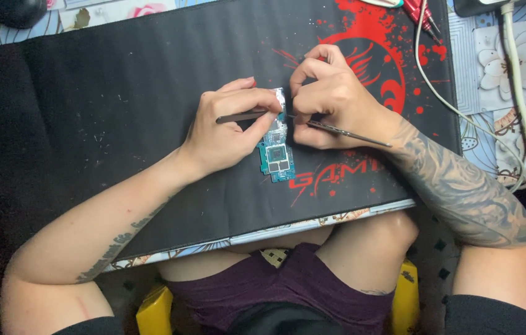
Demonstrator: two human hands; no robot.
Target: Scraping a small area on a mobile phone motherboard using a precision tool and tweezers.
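A small blue-green circuit board (277, 152) is kept flat on the black mat (120, 74) near the middle of the surface, just in front of the person's body. It lies lengthwise, its far end hidden under the fingers and its near end with square chips left bare.

The left hand (225, 127) is laid on the mat just left of the board, its fingertips pressed on the board's far end, where a silvery foil or shield piece (281, 98) shows; the board seems to be pinned this way so that it cannot slide. A thin dark tool (238, 116), probably tweezers, is gripped between the thumb and the fingers of that hand, its point directed toward the board's upper edge.

The right hand (331, 99) is closed on a slim metal probe (350, 133), which is held like a pen, its handle trailing out over the wrist toward the right. Its tip is hidden between the two hands, at the board's upper end, so contact cannot be confirmed. Both wrists are rested on the mat, seemingly for steadiness.

White cables (517, 93) are run along the right edge of the surface, well apart from the board, and red-handled screwdrivers (421, 13) are left at the far edge of the mat. A yellow stool (154, 307) is seen beneath the person.
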